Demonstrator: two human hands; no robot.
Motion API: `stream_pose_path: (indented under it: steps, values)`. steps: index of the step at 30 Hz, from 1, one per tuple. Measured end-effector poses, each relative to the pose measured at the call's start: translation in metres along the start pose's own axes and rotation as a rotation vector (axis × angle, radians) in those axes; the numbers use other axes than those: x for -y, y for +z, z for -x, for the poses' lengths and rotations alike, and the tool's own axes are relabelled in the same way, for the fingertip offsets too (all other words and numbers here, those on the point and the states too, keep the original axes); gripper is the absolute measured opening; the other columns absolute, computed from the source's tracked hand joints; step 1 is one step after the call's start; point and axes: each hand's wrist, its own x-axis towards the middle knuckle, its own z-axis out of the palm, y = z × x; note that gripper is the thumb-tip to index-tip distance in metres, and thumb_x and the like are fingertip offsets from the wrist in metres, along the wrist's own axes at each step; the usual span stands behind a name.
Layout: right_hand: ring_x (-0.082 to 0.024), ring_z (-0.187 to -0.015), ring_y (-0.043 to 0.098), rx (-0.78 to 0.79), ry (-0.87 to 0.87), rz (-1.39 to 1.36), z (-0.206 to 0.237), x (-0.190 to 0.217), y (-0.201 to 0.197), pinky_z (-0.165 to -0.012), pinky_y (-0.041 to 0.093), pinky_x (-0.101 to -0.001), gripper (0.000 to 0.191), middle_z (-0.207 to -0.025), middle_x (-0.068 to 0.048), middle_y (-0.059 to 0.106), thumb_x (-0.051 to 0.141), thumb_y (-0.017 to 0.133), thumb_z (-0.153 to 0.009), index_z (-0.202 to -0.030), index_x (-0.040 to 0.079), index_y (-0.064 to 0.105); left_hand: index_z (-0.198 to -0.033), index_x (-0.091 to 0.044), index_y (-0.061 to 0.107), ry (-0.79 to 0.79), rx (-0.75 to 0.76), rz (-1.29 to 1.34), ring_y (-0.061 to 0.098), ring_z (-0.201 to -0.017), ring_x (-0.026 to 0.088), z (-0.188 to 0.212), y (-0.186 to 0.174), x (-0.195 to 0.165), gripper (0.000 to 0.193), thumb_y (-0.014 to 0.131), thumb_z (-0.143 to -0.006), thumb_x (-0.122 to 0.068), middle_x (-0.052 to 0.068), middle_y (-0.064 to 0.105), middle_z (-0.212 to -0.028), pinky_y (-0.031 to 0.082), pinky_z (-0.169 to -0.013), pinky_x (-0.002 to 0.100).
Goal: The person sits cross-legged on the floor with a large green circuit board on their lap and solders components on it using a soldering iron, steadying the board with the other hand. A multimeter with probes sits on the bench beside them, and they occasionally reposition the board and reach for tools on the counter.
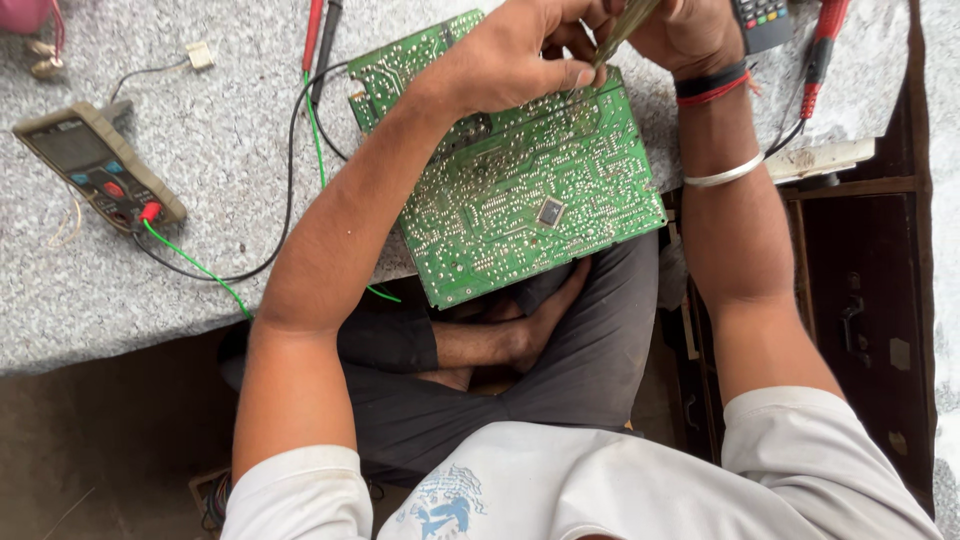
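Left hand [520, 65]: I press it flat on the far end of the circuit board [520, 190].
Right hand [680, 30]: I pinch a thin tool [622, 30], touching the left.
Board axis: far-left to near-right.

Your right hand [690, 30] is cut off by the top edge, so you can't see its fingers in full. The thin tool [622, 30] between your hands runs out of view there too, and its tip is hidden behind your left hand [520, 55]. That hand and forearm cover part of the board [520, 190]. The calculator [762, 20] and red probe [822, 45] are clipped at the top. A pink thing [25, 14] in the corner is perhaps a tool; too little shows.
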Motion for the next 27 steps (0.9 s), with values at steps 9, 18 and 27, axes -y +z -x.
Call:
stream_pose_path:
  steps: [9, 18, 27]
  values:
    - [-0.016, -0.104, 0.062, -0.053, -0.109, 0.115, -0.005, 0.007, 0.011, -0.086, 0.054, -0.0305, 0.045, -0.103, -0.001, 0.067, 0.05, 0.073, -0.1, -0.118, 0.01, 0.071, -0.116, -0.001, 0.062, -0.106, -0.027, -0.096, 0.078, -0.104, 0.017, -0.006, 0.003, -0.015, 0.025, 0.076, -0.096, -0.006, 0.01, 0.074, -0.108, 0.062, -0.09, 0.035]
    - [-0.019, -0.095, 0.059, -0.1, -0.123, 0.041, -0.006, 0.006, 0.007, -0.079, 0.05, -0.0298, 0.047, -0.093, -0.004, 0.061, 0.055, 0.07, -0.098, -0.1, 0.008, 0.064, -0.108, 0.0, 0.07, -0.122, -0.07, -0.184, 0.076, -0.094, 0.017, -0.007, 0.008, -0.02, 0.022, 0.08, -0.091, -0.009, 0.009, 0.077, -0.099, 0.061, -0.087, 0.034]
    - [-0.022, -0.086, 0.058, -0.141, -0.097, -0.031, -0.013, 0.012, 0.015, -0.081, 0.049, -0.0338, 0.027, -0.091, -0.01, 0.061, 0.028, 0.058, -0.098, -0.081, 0.007, 0.053, -0.104, -0.001, 0.073, -0.086, -0.145, -0.288, 0.078, -0.087, 0.015, -0.007, 0.01, -0.014, 0.021, 0.082, -0.089, -0.013, 0.008, 0.079, -0.093, 0.061, -0.077, 0.032]
